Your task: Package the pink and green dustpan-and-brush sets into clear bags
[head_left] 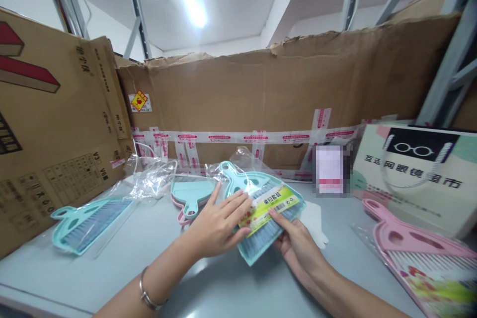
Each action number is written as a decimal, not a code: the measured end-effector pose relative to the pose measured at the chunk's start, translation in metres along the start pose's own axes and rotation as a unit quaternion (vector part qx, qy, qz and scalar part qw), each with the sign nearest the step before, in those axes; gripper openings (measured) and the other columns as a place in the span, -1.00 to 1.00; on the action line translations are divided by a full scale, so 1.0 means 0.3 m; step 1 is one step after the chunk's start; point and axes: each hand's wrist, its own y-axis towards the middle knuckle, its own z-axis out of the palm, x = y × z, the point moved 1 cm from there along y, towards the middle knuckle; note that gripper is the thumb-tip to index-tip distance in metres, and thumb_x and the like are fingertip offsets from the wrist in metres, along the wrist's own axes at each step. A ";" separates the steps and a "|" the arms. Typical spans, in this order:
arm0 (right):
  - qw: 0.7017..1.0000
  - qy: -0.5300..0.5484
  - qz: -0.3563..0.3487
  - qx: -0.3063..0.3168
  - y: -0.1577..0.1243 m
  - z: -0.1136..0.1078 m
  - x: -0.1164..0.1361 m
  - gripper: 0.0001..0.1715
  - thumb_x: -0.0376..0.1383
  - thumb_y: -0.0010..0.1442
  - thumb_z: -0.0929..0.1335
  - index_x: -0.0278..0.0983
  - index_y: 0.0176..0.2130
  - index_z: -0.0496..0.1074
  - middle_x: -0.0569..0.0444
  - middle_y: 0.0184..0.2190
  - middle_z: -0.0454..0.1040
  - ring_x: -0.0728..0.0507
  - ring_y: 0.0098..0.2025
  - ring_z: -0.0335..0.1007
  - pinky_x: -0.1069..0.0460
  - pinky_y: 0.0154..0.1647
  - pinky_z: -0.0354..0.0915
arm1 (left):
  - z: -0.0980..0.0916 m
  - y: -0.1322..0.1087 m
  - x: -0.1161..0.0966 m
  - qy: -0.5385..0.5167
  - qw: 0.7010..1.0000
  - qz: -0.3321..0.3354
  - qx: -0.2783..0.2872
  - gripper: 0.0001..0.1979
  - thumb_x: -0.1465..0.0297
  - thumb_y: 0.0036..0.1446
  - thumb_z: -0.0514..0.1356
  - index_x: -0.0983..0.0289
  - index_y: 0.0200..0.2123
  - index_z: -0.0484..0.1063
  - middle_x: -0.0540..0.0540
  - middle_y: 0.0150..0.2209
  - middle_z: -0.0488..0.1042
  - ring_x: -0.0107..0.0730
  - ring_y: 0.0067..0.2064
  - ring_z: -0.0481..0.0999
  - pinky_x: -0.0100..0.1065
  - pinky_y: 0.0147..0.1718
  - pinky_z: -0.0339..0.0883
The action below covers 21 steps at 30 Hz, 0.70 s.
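A mint green dustpan and brush set [261, 243] with a yellow-green label [285, 198] is held tilted over the middle of the table. My right hand [298, 246] grips its lower right edge, thumb on the label, the other fingers underneath. Across its left side lies my left hand [219, 221], palm down with the fingers stretched out and touching the front. A silver bangle circles my left wrist. Just behind my left hand, another mint dustpan [192, 191] lies on top of a pink one [182, 217].
On the grey table [208, 288], a bagged mint set [87, 226] lies left and a pink set [417, 243] right. Crumpled clear plastic [152, 179] lies behind. Large cartons [223, 89] wall the back and left; a paper bag [413, 184] stands right.
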 end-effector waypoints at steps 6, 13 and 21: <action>0.998 0.041 -0.012 -0.041 0.012 -0.006 0.022 -0.35 -0.34 -0.20 0.51 -0.24 -0.07 0.35 0.11 -0.31 0.57 -0.12 -0.30 0.51 0.04 -0.32 0.46 | -0.010 -0.012 0.042 -0.155 0.959 -0.118 -0.205 -0.45 0.37 0.19 0.02 0.13 0.23 -0.08 0.17 0.17 0.23 -0.17 0.25 0.08 0.06 0.23 -0.35; 0.999 0.037 -0.011 -0.033 -0.005 0.001 0.009 -0.30 -0.31 -0.20 0.52 -0.23 -0.04 0.32 0.09 -0.28 0.57 -0.13 -0.28 0.51 0.04 -0.32 0.46 | 0.064 0.016 0.021 -0.635 0.591 -0.480 -0.127 -0.30 0.14 0.05 0.17 0.20 0.18 -0.05 0.31 0.14 0.23 -0.06 0.08 0.34 -0.17 -0.13 0.36; 0.998 -0.054 0.006 -0.027 0.034 -0.029 -0.008 -0.35 -0.16 -0.13 0.49 -0.26 -0.04 0.33 0.05 -0.28 0.57 -0.13 -0.30 0.51 0.05 -0.36 0.43 | 0.100 0.013 -0.012 -0.695 0.575 -0.428 -0.067 -0.36 0.31 -0.14 0.35 0.28 0.01 0.18 0.24 -0.07 0.46 -0.09 -0.11 0.48 -0.26 -0.24 0.38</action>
